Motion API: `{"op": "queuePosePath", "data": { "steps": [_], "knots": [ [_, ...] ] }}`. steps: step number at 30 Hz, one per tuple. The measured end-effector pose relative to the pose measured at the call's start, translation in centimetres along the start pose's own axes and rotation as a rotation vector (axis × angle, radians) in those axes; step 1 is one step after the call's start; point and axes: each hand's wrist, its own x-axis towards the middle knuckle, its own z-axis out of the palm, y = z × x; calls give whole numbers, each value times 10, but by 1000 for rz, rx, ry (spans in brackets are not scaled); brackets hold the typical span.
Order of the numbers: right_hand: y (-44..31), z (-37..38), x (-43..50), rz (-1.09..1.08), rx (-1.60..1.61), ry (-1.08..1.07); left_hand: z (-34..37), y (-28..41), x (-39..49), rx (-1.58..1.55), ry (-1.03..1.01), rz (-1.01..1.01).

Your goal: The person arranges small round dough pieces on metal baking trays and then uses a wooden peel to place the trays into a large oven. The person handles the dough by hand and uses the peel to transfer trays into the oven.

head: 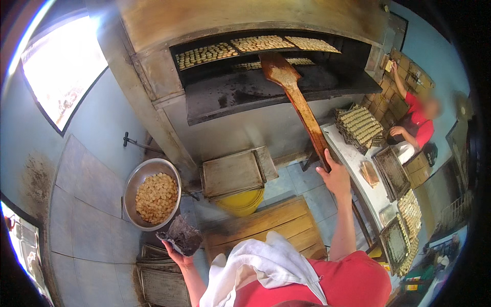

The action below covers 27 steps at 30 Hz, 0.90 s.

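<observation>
My right hand (335, 174) grips the end of the handle of a long wooden baker's peel (305, 115). The peel's blade reaches over the black ledge (234, 98) at the oven mouth, its tip near the gap below the upper trays. Inside the oven, trays of small round cookies (262, 43) stand side by side, and more cookies show lower down behind the blade. In my left hand (178, 255) is a dark, worn cloth pad (184, 236), held just below a metal bowl (132, 192) of baked cookies (156, 197).
Empty baking trays (230, 174) lie above a yellow tub (241, 203), beside a wooden slatted platform (268, 226). More trays (163, 284) stand lower left. At right, a white table (345, 165) holds stacked trays of cookies (360, 124); a co-worker (416, 119) sits beyond it near cardboard boxes.
</observation>
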Motion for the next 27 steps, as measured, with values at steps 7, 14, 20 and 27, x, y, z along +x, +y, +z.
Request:
{"op": "queuePosePath", "data": {
  "steps": [7, 14, 20, 27],
  "knots": [
    [32, 27, 12, 46, 37, -48, -2, 9, 15, 8, 11, -75],
    [6, 7, 38, -2, -13, -26, 24, -11, 51, 5, -70, -166],
    [-48, -53, 167, -50, -156, -75, 48, -15, 44, -32, -64, -272],
    [-46, 54, 266, 38, -49, 35, 32, -12, 10, 265, -215, -85]
  ]
}}
